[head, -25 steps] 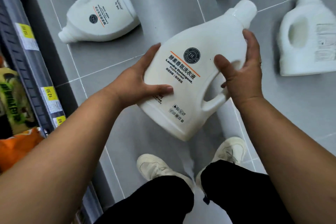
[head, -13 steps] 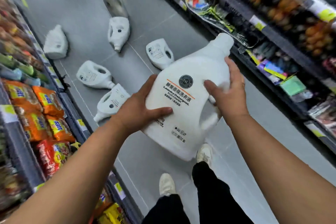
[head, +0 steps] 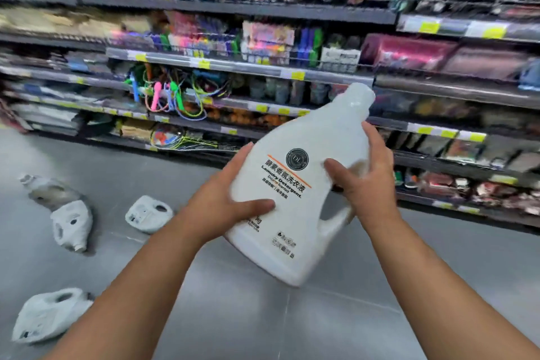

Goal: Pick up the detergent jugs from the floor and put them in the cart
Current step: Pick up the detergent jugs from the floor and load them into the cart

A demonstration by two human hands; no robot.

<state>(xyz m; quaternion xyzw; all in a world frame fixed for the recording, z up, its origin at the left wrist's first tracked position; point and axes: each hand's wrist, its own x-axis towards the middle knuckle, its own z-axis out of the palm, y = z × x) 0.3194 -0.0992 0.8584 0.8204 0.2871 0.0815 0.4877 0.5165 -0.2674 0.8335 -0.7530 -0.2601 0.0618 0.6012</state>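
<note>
A white detergent jug [head: 295, 228] with a black round logo and an orange line is held up in front of me, tilted with its cap to the upper right. My left hand [head: 225, 202] grips its lower left side. My right hand [head: 365, 178] holds it at the handle. Several other white jugs lie on the grey floor at the left: one [head: 149, 215] near the middle, one [head: 71, 225] further left, one [head: 46, 314] at the bottom left. No cart is in view.
Long store shelves [head: 263, 70] packed with goods and yellow price tags run across the view behind the jug. The grey tiled floor [head: 263, 316] stretches below. A greyish bottle [head: 46, 190] lies at the far left.
My view has swung up and to the right, from the floor to the shelves. The jug stays in both hands, lifted higher. My feet are out of view now.
</note>
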